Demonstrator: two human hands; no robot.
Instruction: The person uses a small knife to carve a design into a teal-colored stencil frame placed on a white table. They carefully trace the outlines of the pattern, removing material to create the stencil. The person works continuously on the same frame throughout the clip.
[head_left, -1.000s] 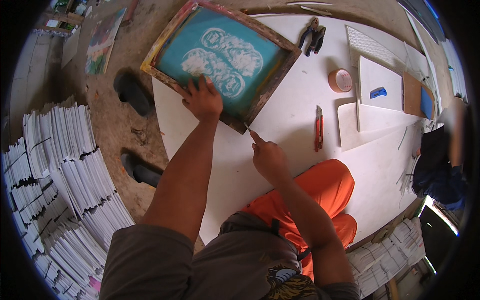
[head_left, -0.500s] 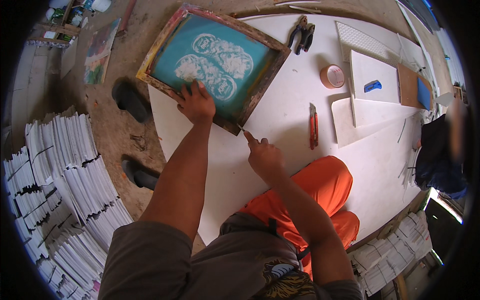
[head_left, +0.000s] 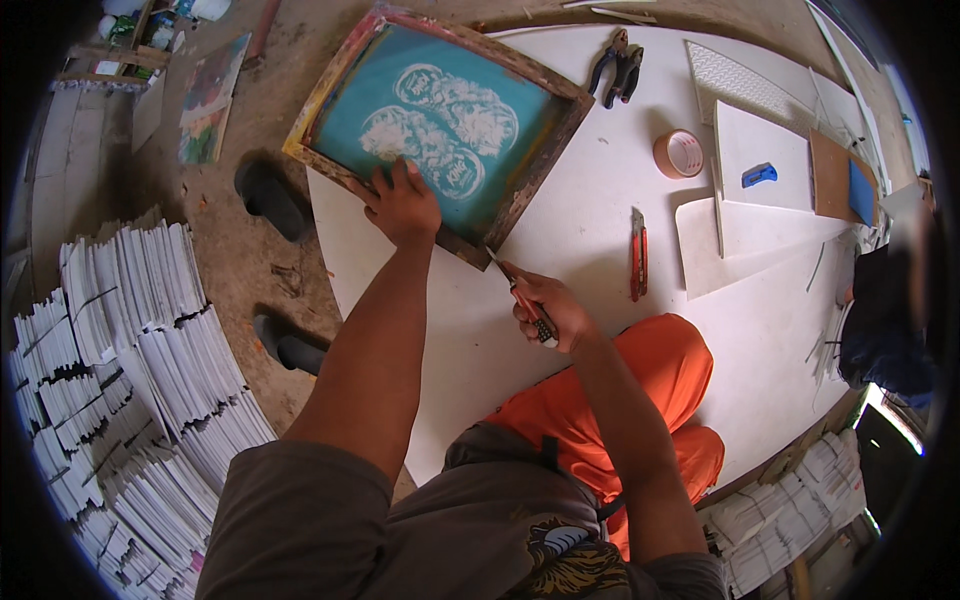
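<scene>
A wooden screen printing frame (head_left: 540,165) with teal mesh and a pale printed design lies tilted on the white board. My left hand (head_left: 405,205) grips its near-left bar, fingertips reaching over onto the mesh. In my right hand (head_left: 558,312) is a red-and-black utility knife (head_left: 522,302), closed in the fingers. Its metal tip meets the frame's near corner; exactly how far it goes into the wood cannot be seen. Right of that hand, a second red utility knife (head_left: 639,255) lies on the board.
Pliers (head_left: 622,72), a roll of brown tape (head_left: 680,154) and a blue cutter (head_left: 759,175) lie on the right side, near white sheets (head_left: 760,230). Dark slippers (head_left: 275,200) are on the floor at left, beside tall stacks of white sheets (head_left: 150,400). Another person's dark clothing (head_left: 880,320) shows at far right.
My right hand has turned and drawn back slightly, so the knife's handle now shows. My left hand stays on the frame. The whole view has shifted a little.
</scene>
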